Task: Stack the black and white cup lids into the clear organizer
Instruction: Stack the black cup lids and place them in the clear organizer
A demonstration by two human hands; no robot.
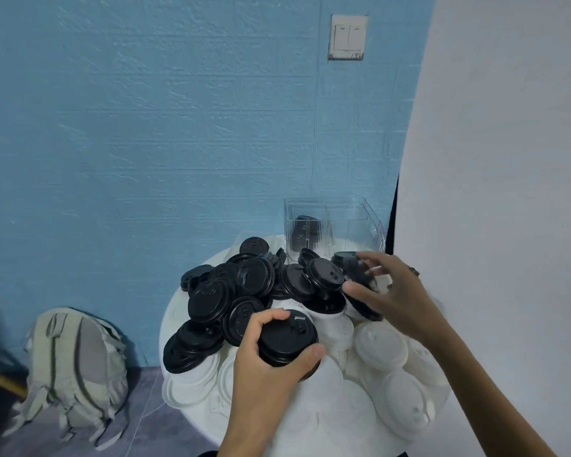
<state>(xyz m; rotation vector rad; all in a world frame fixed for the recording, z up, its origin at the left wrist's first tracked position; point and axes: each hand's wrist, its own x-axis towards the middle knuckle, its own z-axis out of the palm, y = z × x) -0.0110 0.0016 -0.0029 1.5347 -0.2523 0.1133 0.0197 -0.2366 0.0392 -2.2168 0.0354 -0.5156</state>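
— What are your hands doing?
— Your left hand grips a short stack of black lids above the white lids. Your right hand curls round a tilted black lid at the pile's far edge.
— And the clear organizer?
— It stands at the back of the round white table, just beyond your right hand, with black lids in its left compartment.

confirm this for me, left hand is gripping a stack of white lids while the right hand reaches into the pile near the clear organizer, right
Not quite: in the head view the left hand grips a stack of black lids, not white ones. The rest holds: the right hand reaches into the pile near the clear organizer.
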